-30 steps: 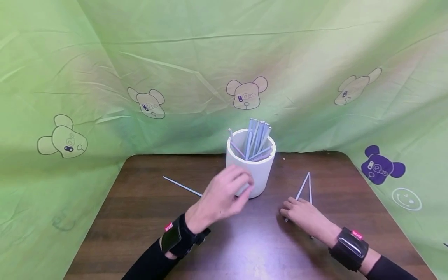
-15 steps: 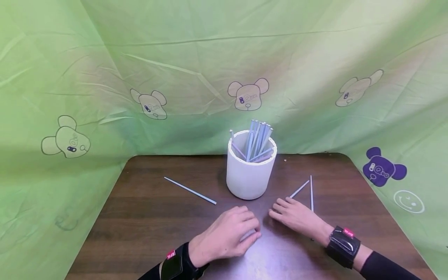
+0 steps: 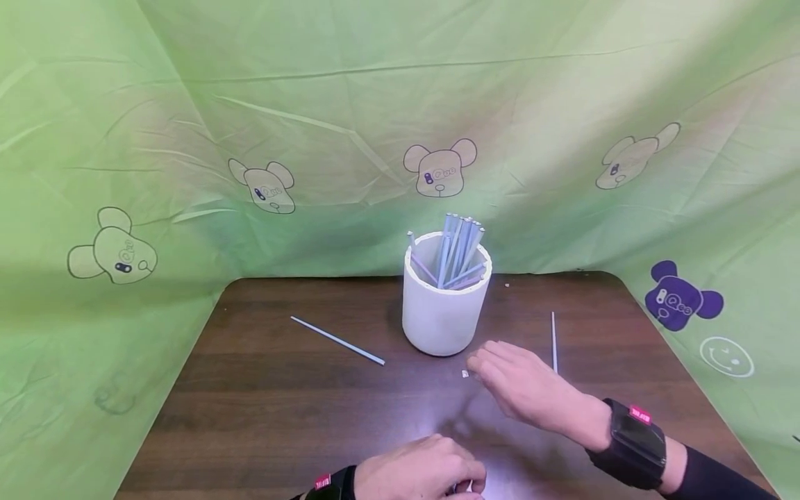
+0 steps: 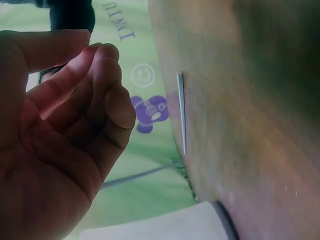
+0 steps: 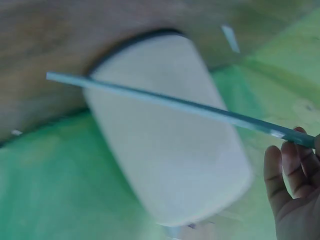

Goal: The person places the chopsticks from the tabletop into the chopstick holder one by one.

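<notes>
In the right wrist view a thin, straw-like blue stick (image 5: 160, 98) slants across in front of the white cup (image 5: 170, 155). My right hand (image 3: 531, 385) pinches it near one end, thumb mostly out of frame; in the head view the hand is right of the cup (image 3: 440, 323) and hides most of this stick. Several blue and purplish sticks (image 3: 459, 246) stand in the cup. My left hand (image 3: 425, 469) is low at the table's front; in the left wrist view its fingers curl loosely towards the thumb, with nothing visible between them.
One blue stick (image 3: 337, 340) lies left of the cup on the brown wooden table (image 3: 262, 403). Another stick (image 3: 553, 340) lies at the right, partly behind my right hand. A green printed cloth (image 3: 350, 104) hangs behind and beside the table.
My left hand has drawn back from the cup towards the table's front edge. My right hand has taken one of the two right-hand sticks and lifted it, shifting left.
</notes>
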`<action>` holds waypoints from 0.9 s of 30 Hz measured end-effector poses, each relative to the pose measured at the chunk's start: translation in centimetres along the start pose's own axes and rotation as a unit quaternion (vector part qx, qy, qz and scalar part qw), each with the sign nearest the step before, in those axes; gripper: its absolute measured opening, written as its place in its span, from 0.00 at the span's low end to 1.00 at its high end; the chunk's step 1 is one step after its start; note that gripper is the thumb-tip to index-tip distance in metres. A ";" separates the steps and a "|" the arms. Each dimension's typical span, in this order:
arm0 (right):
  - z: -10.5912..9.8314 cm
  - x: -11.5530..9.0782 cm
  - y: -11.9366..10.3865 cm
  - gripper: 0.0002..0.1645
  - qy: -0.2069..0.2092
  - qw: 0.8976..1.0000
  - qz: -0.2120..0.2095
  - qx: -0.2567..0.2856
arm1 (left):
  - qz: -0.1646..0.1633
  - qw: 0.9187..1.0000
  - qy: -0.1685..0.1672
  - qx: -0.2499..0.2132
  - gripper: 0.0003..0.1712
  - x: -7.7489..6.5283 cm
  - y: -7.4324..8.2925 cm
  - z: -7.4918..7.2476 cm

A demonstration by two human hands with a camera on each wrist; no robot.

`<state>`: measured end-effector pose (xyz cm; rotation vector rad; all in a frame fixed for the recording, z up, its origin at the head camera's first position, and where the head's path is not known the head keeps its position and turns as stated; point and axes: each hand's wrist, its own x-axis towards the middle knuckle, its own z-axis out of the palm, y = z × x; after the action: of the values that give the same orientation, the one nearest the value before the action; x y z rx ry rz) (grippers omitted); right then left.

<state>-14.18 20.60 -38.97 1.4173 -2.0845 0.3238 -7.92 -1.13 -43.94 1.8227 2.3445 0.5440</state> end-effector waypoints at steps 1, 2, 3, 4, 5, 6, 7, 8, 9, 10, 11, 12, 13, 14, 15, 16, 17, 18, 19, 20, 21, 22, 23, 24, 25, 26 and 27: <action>-0.6 0.6 -0.3 0.17 0.012 1.000 0.005 0.025 | 0.003 1.000 -0.002 0.005 0.07 0.0 0.0 0.1; -1.2 1.2 -0.6 0.16 0.021 0.999 0.013 0.048 | 0.003 1.000 -0.005 0.010 0.07 0.1 0.1 0.2; -1.7 1.8 -0.8 0.16 0.031 0.997 0.018 0.069 | 0.002 1.000 -0.008 0.013 0.08 0.1 0.1 0.4; -2.3 2.4 -0.9 0.16 0.043 0.994 0.022 0.096 | 0.000 1.000 -0.009 0.016 0.08 0.1 0.1 0.5; -2.7 2.9 -1.0 0.15 0.058 0.991 0.023 0.121 | -0.005 1.000 -0.009 0.016 0.09 0.1 0.1 0.6; -3.1 3.5 -0.9 0.14 0.074 0.986 0.019 0.149 | -0.010 1.000 -0.012 0.013 0.09 0.1 0.2 0.8; -3.4 4.0 -0.8 0.14 0.093 0.980 0.011 0.174 | -0.014 1.000 -0.014 0.010 0.09 0.1 0.2 1.0; -3.7 4.4 -0.7 0.14 0.109 0.974 0.005 0.197 | -0.018 1.000 -0.016 0.008 0.09 0.1 0.2 1.2; -4.0 4.9 -0.5 0.14 0.121 0.969 0.004 0.217 | -0.020 1.000 -0.017 0.009 0.08 0.1 0.2 1.3; -4.4 5.3 -0.4 0.14 0.132 0.962 0.005 0.241 | -0.023 1.000 -0.018 0.008 0.08 0.1 0.3 1.5; -4.8 5.8 -0.2 0.13 0.140 0.954 0.008 0.265 | -0.022 1.000 -0.018 0.009 0.08 0.1 0.3 1.7; -5.2 6.2 0.0 0.13 0.146 0.947 0.014 0.285 | -0.022 1.000 -0.018 0.011 0.07 0.1 0.4 1.9; -5.6 6.6 0.1 0.12 0.152 0.942 0.020 0.300 | -0.020 1.000 -0.018 0.011 0.07 0.1 0.4 2.0; -6.0 7.1 0.3 0.11 0.156 0.936 0.028 0.314 | -0.017 1.000 -0.017 0.012 0.07 0.1 0.4 2.1; -6.3 7.5 0.6 0.10 0.159 0.931 0.037 0.326 | -0.014 1.000 -0.015 0.015 0.06 0.1 0.4 2.2; -6.6 8.0 0.9 0.09 0.163 0.926 0.045 0.339 | -0.009 1.000 -0.013 0.017 0.06 0.1 0.4 2.2; -6.9 8.4 1.2 0.09 0.168 0.920 0.054 0.349 | -0.004 1.000 -0.010 0.021 0.06 0.1 0.4 2.3; -7.1 8.8 1.5 0.09 0.174 0.915 0.065 0.357 | -0.002 1.000 -0.010 0.021 0.06 0.2 0.4 2.3; -7.3 9.2 1.9 0.10 0.181 0.910 0.078 0.365 | 0.001 1.000 -0.009 0.023 0.06 0.2 0.4 2.3; -7.6 9.6 2.4 0.11 0.187 0.905 0.094 0.370 | 0.004 1.000 -0.007 0.028 0.07 0.2 0.4 2.3; -7.8 10.0 2.8 0.11 0.196 0.900 0.111 0.374 | 0.004 1.000 -0.008 0.029 0.07 0.2 0.4 2.3; -8.1 10.3 3.4 0.10 0.207 0.894 0.125 0.377 | 0.002 1.000 -0.011 0.027 0.07 0.2 0.4 2.3; -8.4 10.7 3.9 0.10 0.220 0.889 0.137 0.376 | 0.000 1.000 -0.012 0.027 0.07 0.2 0.5 2.3; -8.7 11.1 4.5 0.10 0.232 0.885 0.150 0.375 | 0.000 1.000 -0.013 0.029 0.07 0.2 0.5 2.3; -9.1 11.5 5.0 0.10 0.244 0.881 0.162 0.372 | -0.001 0.999 -0.014 0.031 0.07 0.2 0.5 2.3; -9.5 12.0 5.6 0.10 0.257 0.876 0.173 0.370 | -0.001 0.999 -0.014 0.032 0.08 0.2 0.5 2.3; -9.8 12.4 6.3 0.11 0.270 0.872 0.181 0.365 | -0.002 0.999 -0.014 0.035 0.08 0.2 0.5 2.4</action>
<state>-19.78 18.60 -23.01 1.0808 -1.7823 1.6044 -6.74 -0.36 -45.92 1.8424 2.3772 0.4393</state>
